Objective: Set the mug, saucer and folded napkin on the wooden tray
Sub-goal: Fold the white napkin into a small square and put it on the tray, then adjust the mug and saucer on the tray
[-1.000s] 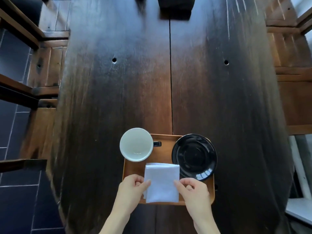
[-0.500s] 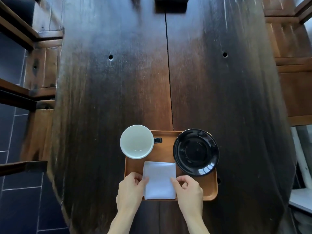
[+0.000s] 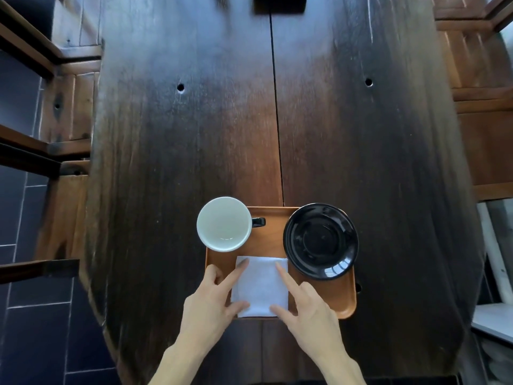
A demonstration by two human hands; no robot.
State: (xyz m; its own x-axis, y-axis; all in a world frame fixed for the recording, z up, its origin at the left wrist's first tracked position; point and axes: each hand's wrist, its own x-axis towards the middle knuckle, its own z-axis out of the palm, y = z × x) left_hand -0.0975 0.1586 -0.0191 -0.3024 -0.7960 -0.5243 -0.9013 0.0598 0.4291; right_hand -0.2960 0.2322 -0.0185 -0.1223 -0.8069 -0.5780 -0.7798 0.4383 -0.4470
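Note:
The wooden tray (image 3: 345,304) lies at the near end of the dark table. A white mug (image 3: 223,223) with a dark handle stands on its far left corner. The black saucer (image 3: 320,241) rests on its right side, overhanging the tray's right rim. A white folded napkin (image 3: 261,287) lies flat at the tray's near middle. My left hand (image 3: 211,304) has its fingers spread, with fingertips resting on the napkin's left edge. My right hand (image 3: 305,304) mirrors it on the right edge, index finger stretched over the cloth. Neither hand grips anything.
The dark wooden table (image 3: 194,134) stretches far ahead, with a seam down its middle and two small holes. Wooden chairs (image 3: 63,112) stand along the left, and wooden furniture (image 3: 485,120) along the right. A dark object (image 3: 279,4) sits at the far end.
The napkin went from pinched between both hands to lying flat on the tray. My fingers have opened and now rest spread on its edges.

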